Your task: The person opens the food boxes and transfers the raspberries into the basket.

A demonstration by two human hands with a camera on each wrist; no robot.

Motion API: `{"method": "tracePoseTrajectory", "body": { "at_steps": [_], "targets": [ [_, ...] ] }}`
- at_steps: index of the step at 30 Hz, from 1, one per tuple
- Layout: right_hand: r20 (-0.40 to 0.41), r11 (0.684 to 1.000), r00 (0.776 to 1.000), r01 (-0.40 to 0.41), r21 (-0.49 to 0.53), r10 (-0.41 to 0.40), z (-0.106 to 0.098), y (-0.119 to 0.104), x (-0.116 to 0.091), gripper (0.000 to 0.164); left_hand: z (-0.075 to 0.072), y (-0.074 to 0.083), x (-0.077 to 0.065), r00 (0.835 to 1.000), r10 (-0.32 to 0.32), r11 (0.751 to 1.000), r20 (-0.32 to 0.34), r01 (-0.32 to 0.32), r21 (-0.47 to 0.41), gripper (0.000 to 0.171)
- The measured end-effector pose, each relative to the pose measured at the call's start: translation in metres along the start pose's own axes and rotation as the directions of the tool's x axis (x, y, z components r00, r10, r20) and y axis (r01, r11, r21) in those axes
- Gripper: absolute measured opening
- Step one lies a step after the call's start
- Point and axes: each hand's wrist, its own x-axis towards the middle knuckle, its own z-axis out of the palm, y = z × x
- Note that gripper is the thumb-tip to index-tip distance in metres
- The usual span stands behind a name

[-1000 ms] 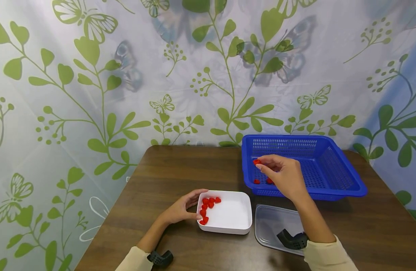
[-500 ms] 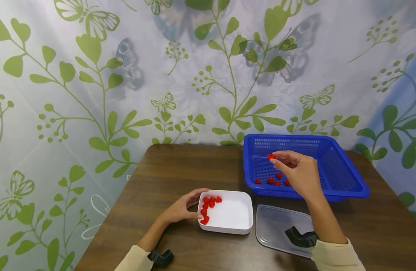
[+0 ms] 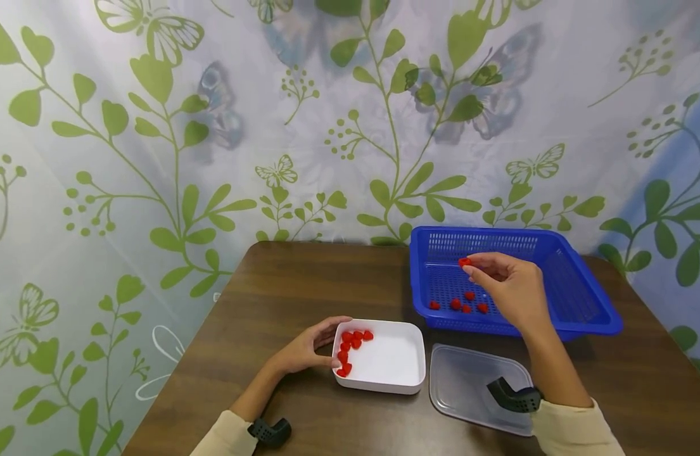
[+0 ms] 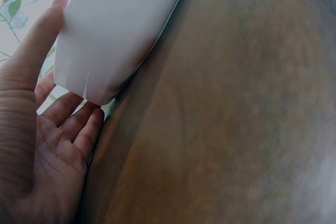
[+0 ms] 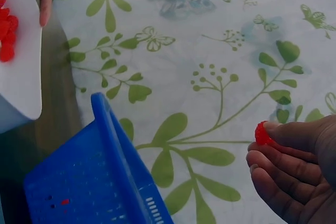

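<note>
My right hand (image 3: 514, 288) pinches a raspberry (image 5: 262, 133) between thumb and fingertips, raised over the blue basket (image 3: 583, 285). Several more raspberries (image 3: 455, 304) lie loose on the basket's floor. At the left, my left hand (image 3: 306, 347) holds the short side of a white plastic container (image 3: 392, 354), its thumb at the front corner and its fingers at the back. Inside, a group of raspberries (image 3: 343, 356) lines the container's left wall and part of the back one. In the left wrist view, the thumb and fingers of that hand (image 4: 58, 124) span the container's end.
A translucent lid (image 3: 469, 380) lies flat on the brown table (image 3: 321, 278), right of the container and in front of the basket, partly beneath the right forearm. Behind the table hangs a leaf-and-butterfly printed curtain (image 3: 304, 114).
My right hand, with its raspberry, has shifted right and slightly up over the basket, uncovering more raspberries there. The left hand and the container have stayed in place.
</note>
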Motion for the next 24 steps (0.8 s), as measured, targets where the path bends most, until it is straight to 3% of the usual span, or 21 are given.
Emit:
{"method": "tracePoseTrajectory", "body": {
  "at_steps": [8,16,24],
  "targets": [
    [0.053,0.998,0.998,0.019,-0.060,-0.016,-0.003,0.023,0.013,0.020,0.001,-0.002,-0.002,1.000,0.013,1.000,-0.007,-0.013,-0.004,0.078],
    [0.101,0.991,0.995,0.035,-0.128,-0.022,-0.012,0.040,0.027,0.018,0.002,0.001,-0.001,1.000,-0.028,0.999,-0.002,0.028,-0.015,0.078],
    [0.164,0.977,0.986,0.053,-0.208,-0.019,-0.015,0.056,0.043,0.019,0.001,0.001,0.000,1.000,-0.008,1.000,0.001,0.008,-0.012,0.078]
  ]
}}
